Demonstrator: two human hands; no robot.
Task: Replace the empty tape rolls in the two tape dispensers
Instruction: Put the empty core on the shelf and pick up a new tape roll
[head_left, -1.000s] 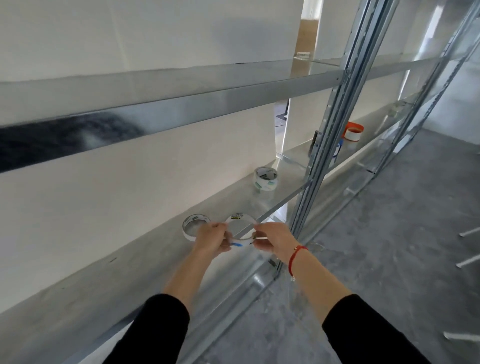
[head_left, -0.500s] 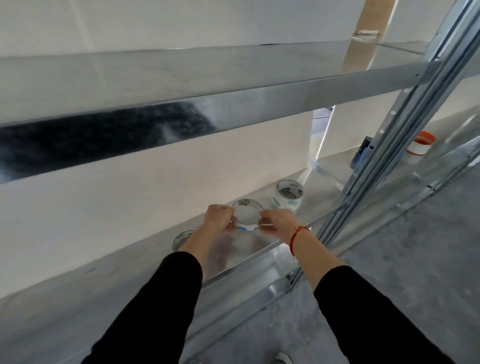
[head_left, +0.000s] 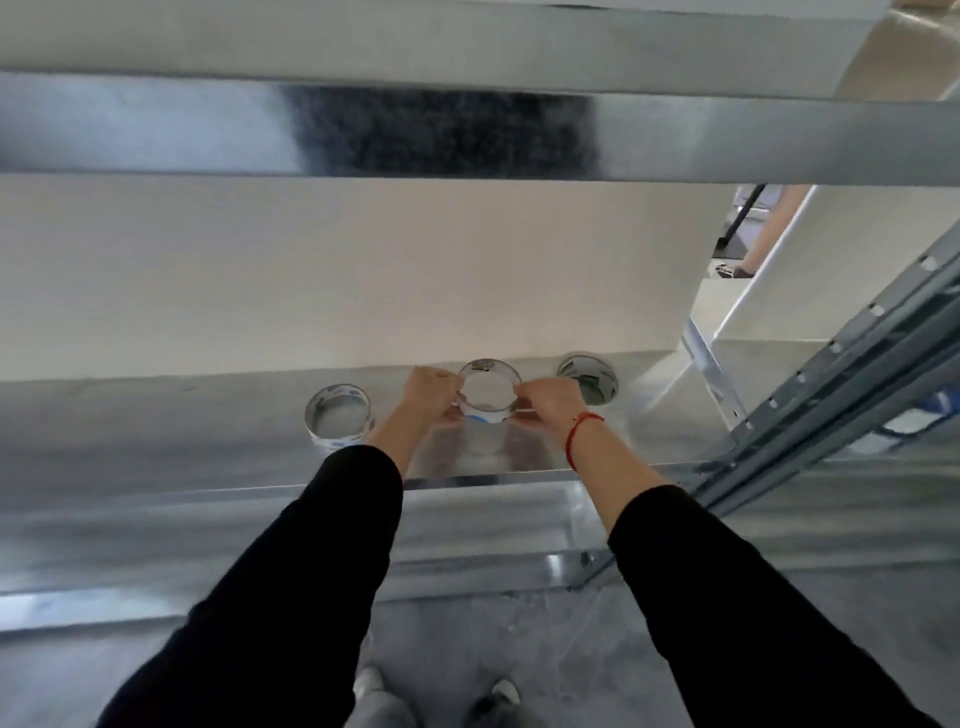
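Galvanised metal shelf (head_left: 208, 441) against a pale wall, grey concrete floor below. Held item: one clear tape roll (head_left: 489, 387), raised just above the shelf surface, opening facing the camera, pinched at its two opposite rims. Left hand (head_left: 432, 391) closed on the left rim; right hand (head_left: 549, 402), red cord at the wrist, closed on the right rim. Second tape roll (head_left: 338, 418) stood on the shelf just left of the left hand. Third tape roll (head_left: 588, 378) lay on the shelf beyond the right hand. Sleeves black.
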